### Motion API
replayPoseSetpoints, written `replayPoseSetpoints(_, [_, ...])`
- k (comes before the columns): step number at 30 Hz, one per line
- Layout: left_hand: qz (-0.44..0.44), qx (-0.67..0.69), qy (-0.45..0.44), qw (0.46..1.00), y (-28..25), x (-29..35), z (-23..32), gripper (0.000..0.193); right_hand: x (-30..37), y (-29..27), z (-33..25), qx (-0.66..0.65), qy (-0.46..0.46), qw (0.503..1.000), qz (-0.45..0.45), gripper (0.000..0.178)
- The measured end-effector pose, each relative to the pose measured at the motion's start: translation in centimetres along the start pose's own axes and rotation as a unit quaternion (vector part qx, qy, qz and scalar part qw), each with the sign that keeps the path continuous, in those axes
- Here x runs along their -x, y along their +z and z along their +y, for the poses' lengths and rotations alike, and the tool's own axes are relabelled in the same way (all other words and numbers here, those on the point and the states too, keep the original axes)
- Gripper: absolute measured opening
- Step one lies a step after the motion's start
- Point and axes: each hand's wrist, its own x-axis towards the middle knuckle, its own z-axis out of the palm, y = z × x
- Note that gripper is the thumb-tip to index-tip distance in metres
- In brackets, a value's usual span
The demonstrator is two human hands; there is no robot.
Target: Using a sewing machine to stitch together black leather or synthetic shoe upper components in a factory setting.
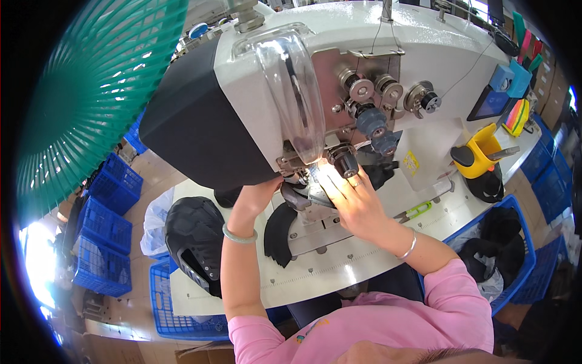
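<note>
Where light (323, 165) glows, right fingers (334, 192) (outstretched) lie by a knob (347, 162).

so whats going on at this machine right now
A person in a pink top is working at a large white sewing machine. The right hand reaches in with its fingers at the lit needle area; the left hand is at the needle area's left, its fingers mostly hidden, so its grip is unclear. A fanned black piece and a black moulded item lie to the left, green-handled snips to the right.
</note>
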Motion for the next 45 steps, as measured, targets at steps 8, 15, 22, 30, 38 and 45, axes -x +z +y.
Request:
replayPoseSetpoints(8, [-0.006,0.133,0.117,0.984,1.3,1.0,-0.7,0.022,-0.8,0.7,0.5,-0.084,-0.007,0.993,0.078,0.034])
replayPoseSetpoints(15, [0.009,0.106,0.171,0.979,1.7,0.9,-1.7,0.022,-1.0,1.3,0.5,-0.09,0.001,0.991,0.104,0.029])
replayPoseSetpoints(22, [0.13,-0.008,0.202,0.971,2.6,1.1,-1.9,0.017,-1.5,2.3,2.0,-0.12,-0.005,0.985,0.125,0.029])
replayPoseSetpoints(30, [0.161,-0.008,0.202,0.966,2.7,0.6,-2.9,0.016,-2.0,2.7,2.7,-0.097,-0.018,0.989,0.109,0.024])
replayPoseSetpoints(38, [0.207,-0.05,0.207,0.955,2.7,0.5,-1.8,0.015,-2.1,3.3,4.0,-0.106,-0.011,0.992,0.071,0.014])
replayPoseSetpoints(45, [0.224,-0.066,0.218,0.947,2.7,0.1,-1.3,0.023,-2.3,3.3,4.1,-0.071,-0.075,0.989,0.105,0.014])
